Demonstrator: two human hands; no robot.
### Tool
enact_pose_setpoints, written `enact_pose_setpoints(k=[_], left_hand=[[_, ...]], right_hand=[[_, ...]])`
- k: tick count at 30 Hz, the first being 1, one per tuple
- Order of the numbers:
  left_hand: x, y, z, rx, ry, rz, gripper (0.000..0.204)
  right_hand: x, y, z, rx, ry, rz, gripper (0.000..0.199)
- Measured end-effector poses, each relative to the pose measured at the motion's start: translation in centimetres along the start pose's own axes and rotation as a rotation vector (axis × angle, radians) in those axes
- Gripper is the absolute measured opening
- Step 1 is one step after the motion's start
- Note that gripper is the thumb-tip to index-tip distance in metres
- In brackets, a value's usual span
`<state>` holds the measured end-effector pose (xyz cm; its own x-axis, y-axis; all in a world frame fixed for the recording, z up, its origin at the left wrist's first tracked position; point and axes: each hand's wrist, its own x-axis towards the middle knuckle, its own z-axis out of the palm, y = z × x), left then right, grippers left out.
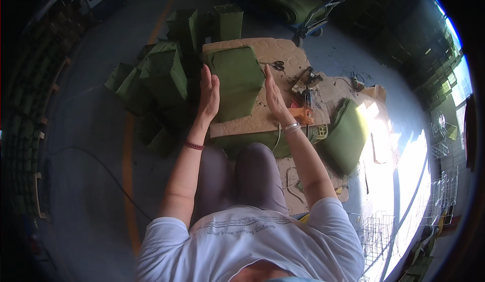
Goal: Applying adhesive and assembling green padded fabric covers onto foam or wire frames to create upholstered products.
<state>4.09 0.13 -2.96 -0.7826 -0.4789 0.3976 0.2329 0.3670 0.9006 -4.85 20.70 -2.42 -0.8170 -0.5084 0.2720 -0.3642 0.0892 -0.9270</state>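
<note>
A green felt box [235, 80] lies on its side in front of me on a beige, embossed mat [237, 126]. My left hand [209, 96] is against its left side, fingers stretched out and held together. On its right side my right hand [274, 94] is also flat, fingers straight and pointing away from me. The palms face each other across the box, and neither hand has its fingers wrapped round it. Just beside my right wrist lies an orange-handled glue gun [301, 115]. Dark-handled scissors [276, 66] rest beyond my right fingertips.
Several green felt boxes [164, 75] stand on the floor at the left. Folded green felt [345, 138] leans at the right. A hand cart [308, 27] with felt sheets [283, 2] is at the back. Wire racks [376, 236] stand at the lower right.
</note>
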Motion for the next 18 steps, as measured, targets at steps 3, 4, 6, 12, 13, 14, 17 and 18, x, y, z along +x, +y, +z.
enact_pose_setpoints(k=[3,4,6,12,13,14,17,18], left_hand=[[-1.2,-0.1,0.6,0.035,0.040,0.001,0.089],[-1.3,-0.1,0.9,0.045,0.052,0.003,0.089],[-1.8,-0.3,0.6,0.081,0.088,0.000,0.088],[-1.1,2.1,1.4,0.333,0.091,0.199,0.088],[-1.3,2.1,1.6,0.334,0.078,0.197,0.088],[-1.4,2.2,1.8,0.373,0.056,0.179,0.088],[-1.4,1.9,2.3,0.470,0.028,0.189,0.085],[-1.4,1.9,2.5,0.429,0.029,0.185,0.085]], right_hand=[[-0.9,3.3,0.8,0.006,-0.037,-0.063,0.072],[-1.4,4.8,0.5,0.029,-0.054,0.008,0.071],[-2.7,5.6,0.8,0.063,-0.084,0.080,0.069],[-4.2,5.2,0.1,-0.088,0.206,-0.040,0.074],[-4.0,4.4,0.2,-0.086,0.215,-0.029,0.074],[-3.1,2.1,0.6,-0.209,0.249,-0.170,0.076],[-2.2,0.3,2.5,-0.271,0.221,-0.275,0.074],[-2.5,0.4,2.7,-0.203,0.141,-0.249,0.070]])
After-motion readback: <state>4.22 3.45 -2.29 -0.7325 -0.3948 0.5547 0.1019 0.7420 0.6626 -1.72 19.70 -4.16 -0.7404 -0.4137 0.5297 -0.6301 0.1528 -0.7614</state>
